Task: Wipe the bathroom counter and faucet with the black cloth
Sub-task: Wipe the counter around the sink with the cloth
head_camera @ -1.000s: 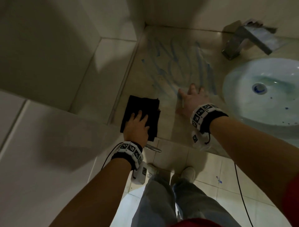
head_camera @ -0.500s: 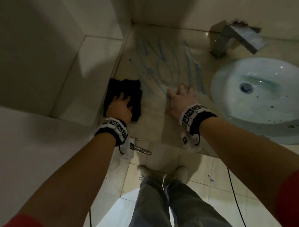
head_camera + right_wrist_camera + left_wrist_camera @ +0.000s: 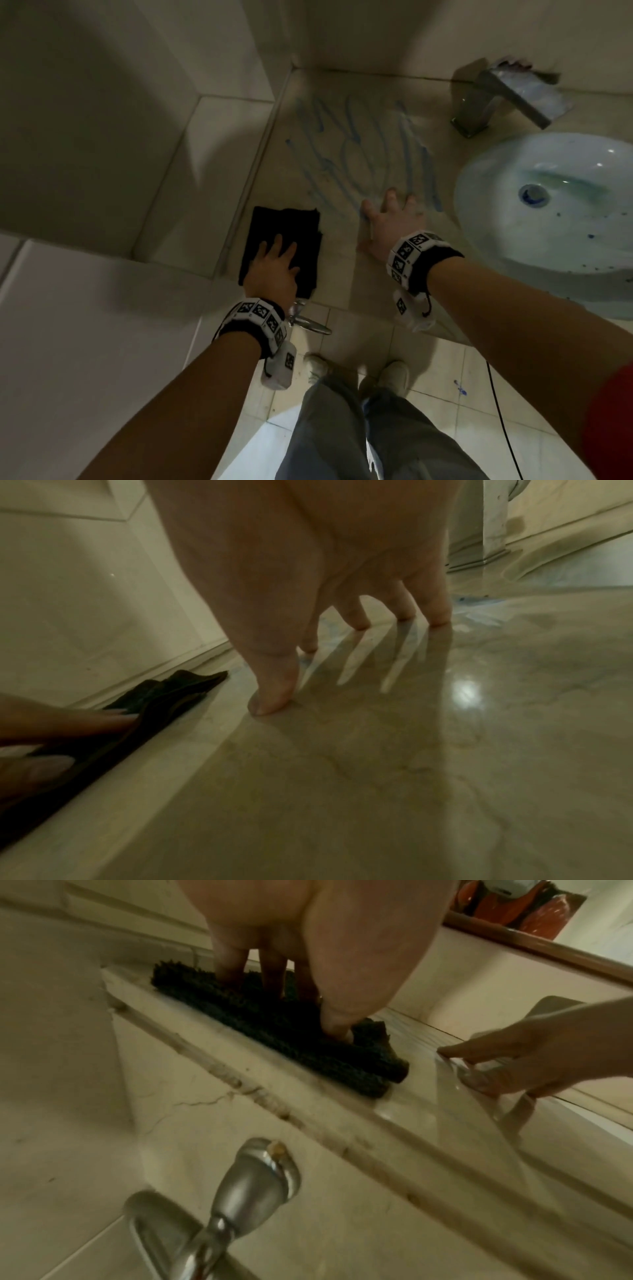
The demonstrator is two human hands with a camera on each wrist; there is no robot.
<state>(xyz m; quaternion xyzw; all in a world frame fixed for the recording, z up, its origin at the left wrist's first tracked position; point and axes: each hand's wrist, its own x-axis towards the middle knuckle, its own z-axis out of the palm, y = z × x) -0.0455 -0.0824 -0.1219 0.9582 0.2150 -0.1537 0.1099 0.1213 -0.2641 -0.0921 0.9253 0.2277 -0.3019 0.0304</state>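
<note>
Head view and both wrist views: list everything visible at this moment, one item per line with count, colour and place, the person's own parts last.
black cloth: one, black, folded, on the counter's left edge by the wall.
counter: one, beige stone, along the tiled wall.
blue streaks: several, blue, smeared on the counter beyond the right hand.
faucet: one, silver, square, behind the basin.
basin: one, pale, round, right of the counter, blue specks inside.
metal handle: one, silver, below the counter's front edge.
shoes: two, light, on the floor tiles.
left hand: one, flat on the cloth.
right hand: one, fingers spread on the counter.
</note>
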